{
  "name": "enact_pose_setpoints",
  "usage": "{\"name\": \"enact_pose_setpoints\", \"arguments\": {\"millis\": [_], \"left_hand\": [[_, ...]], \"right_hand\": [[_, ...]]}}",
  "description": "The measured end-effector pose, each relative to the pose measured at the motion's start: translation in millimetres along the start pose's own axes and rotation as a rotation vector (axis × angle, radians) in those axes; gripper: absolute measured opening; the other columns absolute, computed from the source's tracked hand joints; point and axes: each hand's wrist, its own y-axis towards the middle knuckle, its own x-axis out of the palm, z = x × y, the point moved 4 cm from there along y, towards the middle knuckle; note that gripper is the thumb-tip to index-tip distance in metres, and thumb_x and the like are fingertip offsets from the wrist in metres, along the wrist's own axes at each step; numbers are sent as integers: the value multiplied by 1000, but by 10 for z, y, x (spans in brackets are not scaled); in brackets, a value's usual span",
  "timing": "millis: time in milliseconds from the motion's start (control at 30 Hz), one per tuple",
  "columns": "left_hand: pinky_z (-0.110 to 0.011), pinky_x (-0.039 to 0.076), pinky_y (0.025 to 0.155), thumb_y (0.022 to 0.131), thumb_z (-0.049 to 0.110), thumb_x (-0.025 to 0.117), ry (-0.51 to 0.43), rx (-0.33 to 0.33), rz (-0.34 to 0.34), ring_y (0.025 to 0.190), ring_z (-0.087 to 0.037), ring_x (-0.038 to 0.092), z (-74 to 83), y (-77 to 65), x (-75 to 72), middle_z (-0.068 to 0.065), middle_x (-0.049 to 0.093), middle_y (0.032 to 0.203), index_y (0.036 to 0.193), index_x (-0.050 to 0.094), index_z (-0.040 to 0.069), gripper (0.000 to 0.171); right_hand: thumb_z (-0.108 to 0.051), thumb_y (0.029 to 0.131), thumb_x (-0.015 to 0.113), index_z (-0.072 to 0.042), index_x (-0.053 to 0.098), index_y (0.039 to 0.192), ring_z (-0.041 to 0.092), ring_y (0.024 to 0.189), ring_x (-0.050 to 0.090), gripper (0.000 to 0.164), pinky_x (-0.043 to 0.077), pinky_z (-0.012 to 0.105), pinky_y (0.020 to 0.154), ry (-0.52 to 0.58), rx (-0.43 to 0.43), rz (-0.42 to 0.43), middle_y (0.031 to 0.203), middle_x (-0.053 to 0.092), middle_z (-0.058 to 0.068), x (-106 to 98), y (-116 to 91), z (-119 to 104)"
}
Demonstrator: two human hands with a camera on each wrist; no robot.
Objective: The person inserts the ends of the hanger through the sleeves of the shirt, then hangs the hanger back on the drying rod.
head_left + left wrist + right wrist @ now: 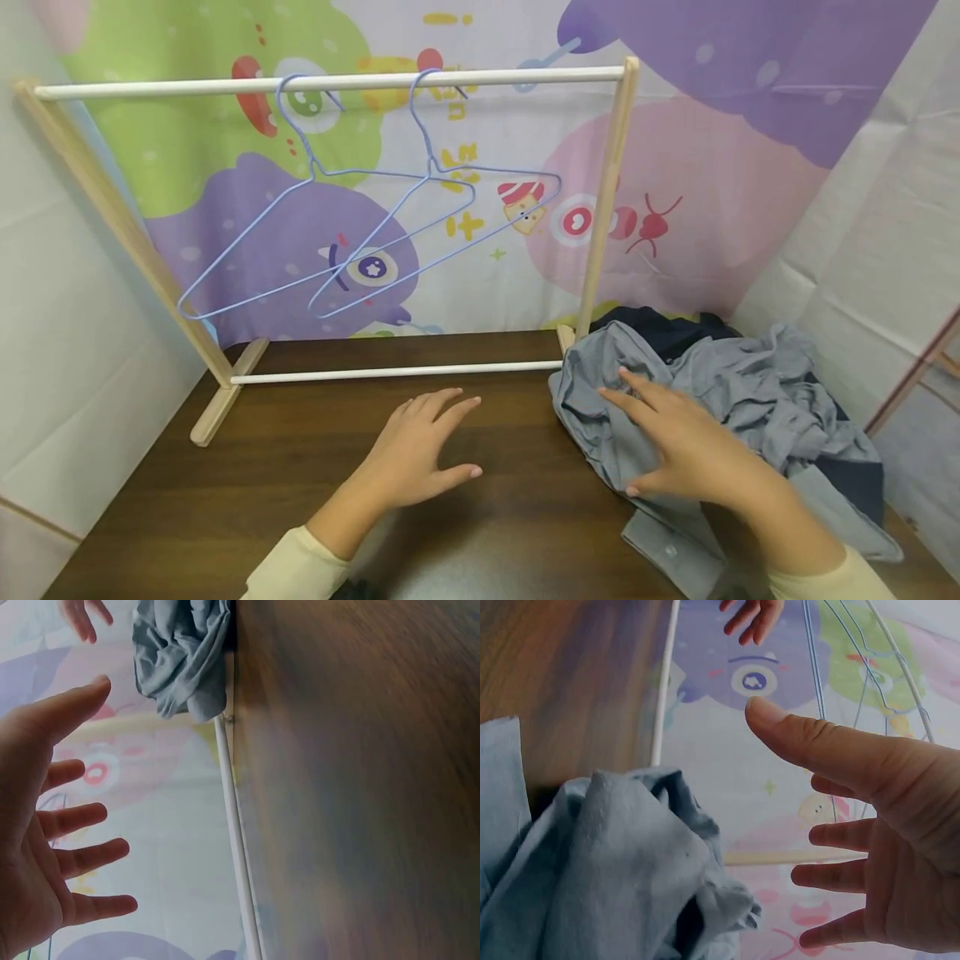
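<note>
My left hand (408, 454) hovers over the wooden table with fingers spread and nothing in it. To the right, my right hand (690, 446) is held out above a heap of grey cloth (750, 392), its fingers apart and holding nothing. The heap is crumpled; a cuff with a button (671, 554) sticks out at its front, so it looks like a shirt. Dark navy fabric (660, 329) shows behind and under the grey. In the right wrist view the grey cloth (630, 862) lies beside the hand, apart from it.
A wooden rack with a white top rail (202, 87) stands at the back of the table (315, 500). Two blue wire hangers (375, 173) hang from the rail. A low white bar (397, 372) joins the rack's feet. Behind is a cartoon-printed cloth (480, 292).
</note>
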Motion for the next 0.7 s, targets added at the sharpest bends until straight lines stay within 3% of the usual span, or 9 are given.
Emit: {"name": "enact_pose_setpoints", "arguments": {"millis": [300, 567, 700], "left_hand": [[-55, 45, 93, 80, 49, 75, -32, 49, 61, 121, -35, 52, 79, 85, -7, -14, 50, 138, 139, 52, 13, 73], [-51, 47, 92, 78, 43, 78, -71, 78, 110, 120, -32, 51, 173, 176, -5, -14, 50, 136, 133, 56, 12, 67], [-49, 46, 94, 77, 42, 80, -79, 87, 121, 121, -31, 51, 203, 205, 20, -14, 50, 135, 131, 58, 11, 66]], "right_hand": [[-39, 59, 92, -13, 44, 145, 44, 127, 44, 102, 36, 64, 98, -16, 22, 53, 151, 35, 22, -131, -136, 94], [-34, 61, 92, -10, 55, 135, 43, 119, 51, 87, 44, 61, 90, -44, 27, 151, 141, 48, 20, -212, -260, 152], [-33, 62, 91, -8, 56, 134, 44, 118, 51, 83, 45, 61, 88, -60, 63, 154, 139, 49, 20, -247, -311, 195]]}}
